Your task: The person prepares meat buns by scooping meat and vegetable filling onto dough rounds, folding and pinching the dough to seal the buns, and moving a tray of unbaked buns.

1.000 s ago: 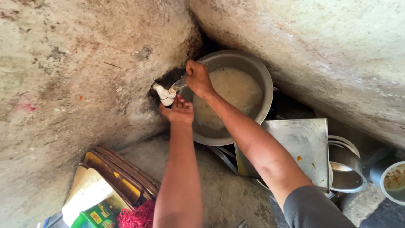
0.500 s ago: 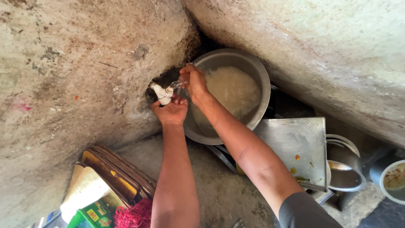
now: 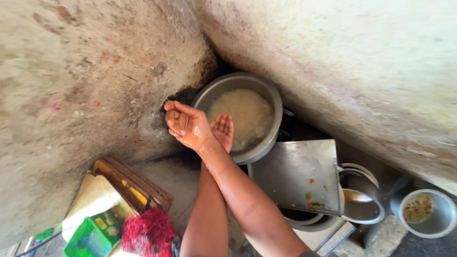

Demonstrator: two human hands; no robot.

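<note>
Hands (image 3: 202, 128) spread, wet, crossed above grey pot (image 3: 247, 85); green rectangular packet (image 3: 93, 233) lower left beside red scrubber (image 3: 148, 232).

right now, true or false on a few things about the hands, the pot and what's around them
1. Both hands are empty. True: the right hand and the left hand are open, palms showing, arms crossed at the wrists.
2. The big metal pot is empty. False: it holds cloudy water.
3. A flat metal sheet lies right of the pot. True.
4. The red scrubber is in the pot. False: it lies at the bottom beside a green packet.
5. The small bowl at far right is clean. False: it holds reddish leftovers.
</note>
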